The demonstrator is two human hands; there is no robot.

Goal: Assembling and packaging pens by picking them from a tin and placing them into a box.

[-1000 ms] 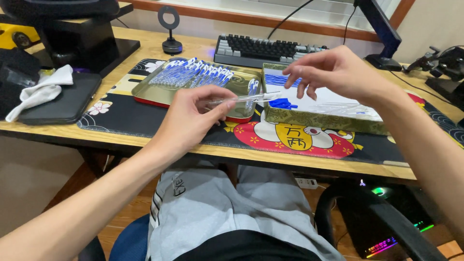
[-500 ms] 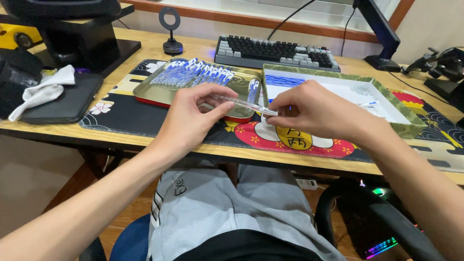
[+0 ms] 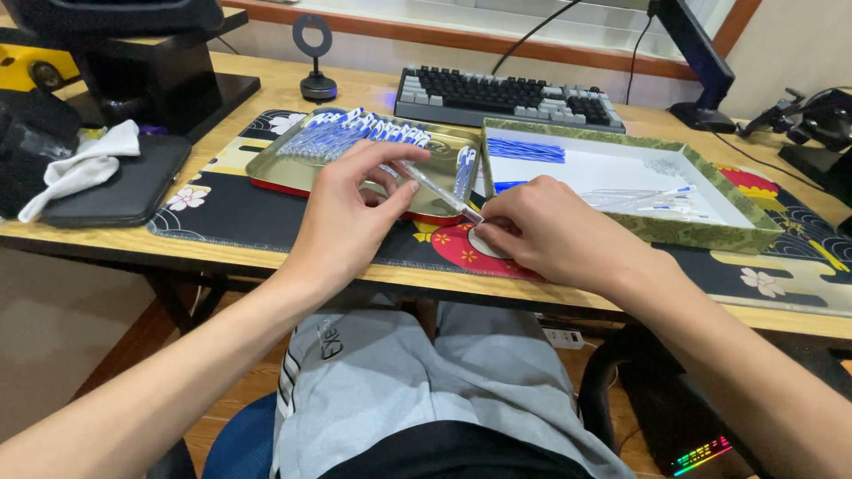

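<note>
Both hands grip one clear pen (image 3: 437, 188), left hand (image 3: 353, 213) upper end, right hand (image 3: 541, 232) lower tip, axis diag.

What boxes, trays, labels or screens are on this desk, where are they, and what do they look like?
Box: right of centre, shallow, rectangular, green patterned walls, white inside, holds pen parts.
Tray: left of the box, gold, red-edged, holds blue pens.
Monitor: back right, dark, only its edge and stand show.
Lit panel: below the desk, bottom right, multicoloured glow.
</note>
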